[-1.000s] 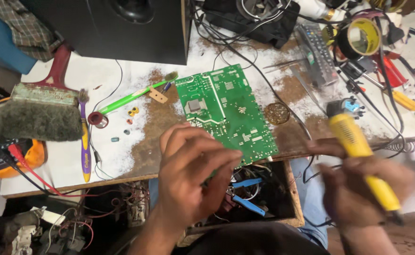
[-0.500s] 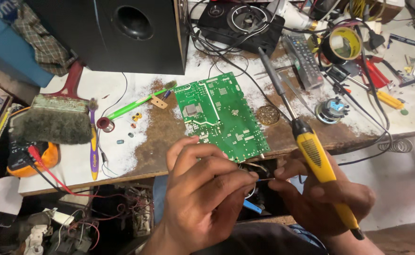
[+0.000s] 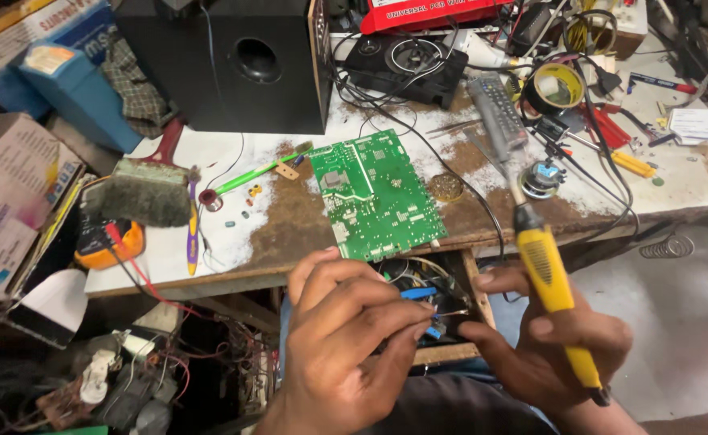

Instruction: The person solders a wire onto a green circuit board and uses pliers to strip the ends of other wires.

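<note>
A: Start with the big things. What sat on your workbench (image 3: 209, 266)?

B: You had the black speaker box (image 3: 225, 64) at the back. In front of it the green circuit board (image 3: 378, 197) lay flat near the bench's front edge. To its left lay the wide paintbrush (image 3: 146, 189). To its right were the grey remote control (image 3: 497, 109) and the roll of yellow tape (image 3: 559, 87).

A: And my hands?

B: Both were below the bench's front edge, over the open drawer of wires. Your right hand (image 3: 559, 338) was wrapped around the yellow soldering iron (image 3: 551, 282), whose metal tip pointed up and away over the bench. Its forefinger also reached left towards the other hand. Your left hand (image 3: 346, 346) was pinching a thin wire (image 3: 449, 312) between thumb and fingertips. That wire ran just across to your right fingertip, and I could not tell whether they touched.
</note>
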